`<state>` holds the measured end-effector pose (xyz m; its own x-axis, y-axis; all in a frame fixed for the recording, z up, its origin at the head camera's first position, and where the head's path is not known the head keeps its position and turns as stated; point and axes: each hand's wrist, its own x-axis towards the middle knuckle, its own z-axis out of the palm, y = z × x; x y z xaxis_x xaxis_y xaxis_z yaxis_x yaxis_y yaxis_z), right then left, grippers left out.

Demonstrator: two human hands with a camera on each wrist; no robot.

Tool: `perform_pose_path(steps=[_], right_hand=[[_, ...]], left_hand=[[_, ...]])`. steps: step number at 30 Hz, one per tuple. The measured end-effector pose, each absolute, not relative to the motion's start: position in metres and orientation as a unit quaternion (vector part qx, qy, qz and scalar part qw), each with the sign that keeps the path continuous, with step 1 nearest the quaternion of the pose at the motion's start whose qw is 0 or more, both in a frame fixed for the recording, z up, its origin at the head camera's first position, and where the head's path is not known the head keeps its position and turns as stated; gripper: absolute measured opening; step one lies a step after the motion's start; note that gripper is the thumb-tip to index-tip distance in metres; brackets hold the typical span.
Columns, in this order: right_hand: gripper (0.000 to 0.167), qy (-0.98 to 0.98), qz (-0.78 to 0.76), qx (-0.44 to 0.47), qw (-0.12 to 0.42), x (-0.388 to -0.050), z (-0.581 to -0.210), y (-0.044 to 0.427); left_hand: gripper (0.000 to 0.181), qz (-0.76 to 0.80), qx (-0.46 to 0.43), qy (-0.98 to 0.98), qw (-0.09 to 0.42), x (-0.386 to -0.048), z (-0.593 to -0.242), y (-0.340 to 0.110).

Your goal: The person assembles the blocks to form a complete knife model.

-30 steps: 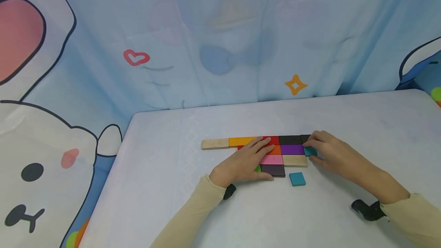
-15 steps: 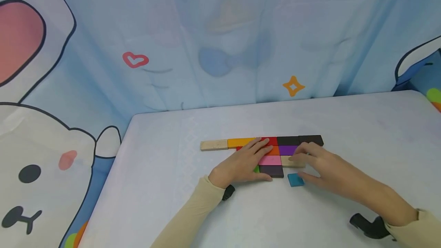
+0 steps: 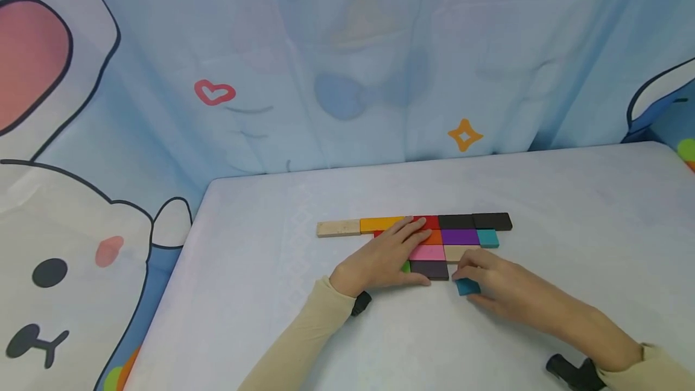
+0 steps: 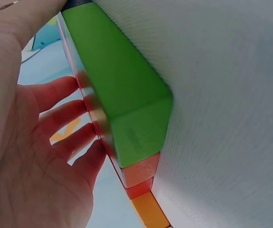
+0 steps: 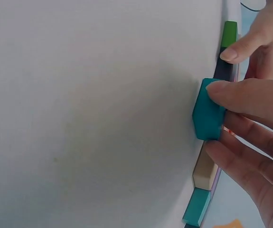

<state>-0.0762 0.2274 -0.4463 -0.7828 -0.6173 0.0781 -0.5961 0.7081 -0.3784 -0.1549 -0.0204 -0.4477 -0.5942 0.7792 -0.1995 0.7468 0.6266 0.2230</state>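
Flat coloured blocks lie edge to edge in stepped rows. My left hand (image 3: 387, 256) rests across them with its fingers extended. It covers part of a green block (image 4: 117, 76), while its thumb touches the dark block (image 3: 429, 269) of the nearest row. Just right of that dark block, my right hand (image 3: 502, 285) pinches a small teal block (image 5: 207, 111) between thumb and fingers. The fingers partly hide a beige block (image 3: 458, 252) in the row behind. A second teal block (image 3: 488, 238) sits against the right end of a purple block (image 3: 459, 236).
The farthest row runs from a pale wooden block (image 3: 338, 228) through a yellow block (image 3: 380, 224) and a red one to a black block (image 3: 492, 221). White cloth covers the table (image 3: 260, 294). A printed blue curtain (image 3: 347, 65) hangs behind its far edge.
My right hand has let go of the teal block beside the purple one. It has moved toward me and taken hold of the other teal block. My left hand has stayed in place.
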Motion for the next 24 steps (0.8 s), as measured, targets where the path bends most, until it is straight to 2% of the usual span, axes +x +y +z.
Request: perform_pose_path(steps=[10, 24], right_hand=[[0.036, 0.932, -0.177, -0.312, 0.046, -0.0767, -0.4474, 0.2247], [0.042, 0.938, -0.177, -0.297, -0.039, -0.0825, -0.4436, 0.2176]], left_hand=[[0.092, 0.053, 0.43, 0.891, 0.137, -0.1546, -0.4478, -0.0208], [0.092, 0.061, 0.43, 0.889, 0.144, -0.1549, -0.4485, -0.0209]])
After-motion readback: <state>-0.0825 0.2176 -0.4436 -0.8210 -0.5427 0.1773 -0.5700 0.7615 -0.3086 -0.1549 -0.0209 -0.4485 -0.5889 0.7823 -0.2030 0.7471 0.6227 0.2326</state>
